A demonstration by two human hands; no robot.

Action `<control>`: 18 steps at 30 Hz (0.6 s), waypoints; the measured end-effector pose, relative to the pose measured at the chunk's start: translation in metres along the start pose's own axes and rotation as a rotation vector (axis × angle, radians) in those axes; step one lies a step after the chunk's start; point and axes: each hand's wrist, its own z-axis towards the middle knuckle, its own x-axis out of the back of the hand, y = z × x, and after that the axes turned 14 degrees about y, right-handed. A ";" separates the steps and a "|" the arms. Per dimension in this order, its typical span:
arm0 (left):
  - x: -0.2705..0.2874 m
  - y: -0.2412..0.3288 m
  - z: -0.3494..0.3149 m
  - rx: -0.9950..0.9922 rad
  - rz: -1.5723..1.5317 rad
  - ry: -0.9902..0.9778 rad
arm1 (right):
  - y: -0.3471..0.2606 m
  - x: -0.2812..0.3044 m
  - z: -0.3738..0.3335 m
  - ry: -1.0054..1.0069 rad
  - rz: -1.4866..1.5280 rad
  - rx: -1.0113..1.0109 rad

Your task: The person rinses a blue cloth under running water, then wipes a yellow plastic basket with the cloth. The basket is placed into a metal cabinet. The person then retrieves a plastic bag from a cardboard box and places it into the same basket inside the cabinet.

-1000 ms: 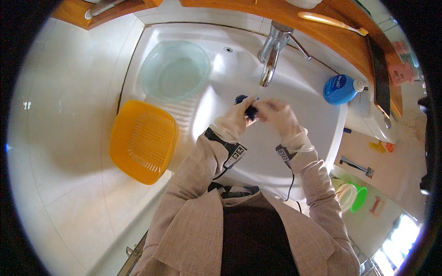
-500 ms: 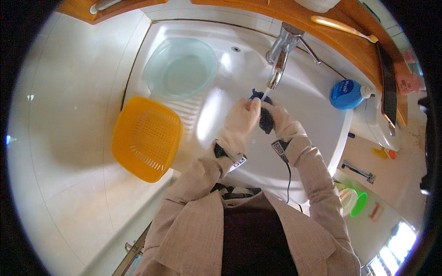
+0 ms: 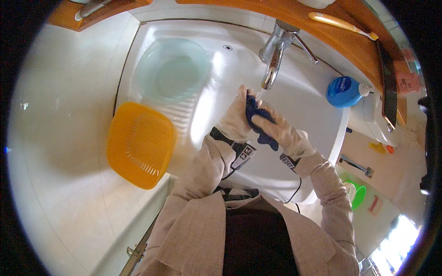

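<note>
Dark blue cloth (image 3: 253,109), just on the near side of the tap (image 3: 272,66) over the sink (image 3: 306,103), is pinched by your right hand (image 3: 282,132) and touches your left hand (image 3: 235,118) (whose finger grip I cannot tell), so a slackened pinch could drop it.

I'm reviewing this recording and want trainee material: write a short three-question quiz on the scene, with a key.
1. Multiple choice: what is the right hand gripping?
a) a toothbrush
b) a dark blue cloth
c) a razor

2. True or false: the blue pump bottle is to the right of the chrome faucet.

3. Fill in: the perforated yellow-orange basket is to the ____ of the left hand.

Key: 1. b; 2. true; 3. left.
</note>
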 end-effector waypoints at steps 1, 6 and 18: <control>-0.006 -0.003 -0.009 -0.065 -0.003 0.018 | 0.006 0.000 0.002 0.013 0.089 -0.062; -0.017 -0.003 -0.027 -0.305 0.262 0.117 | 0.044 -0.016 0.044 0.179 -0.408 0.584; 0.015 0.013 -0.019 -0.647 1.009 0.113 | 0.026 -0.019 0.044 0.066 -0.646 0.445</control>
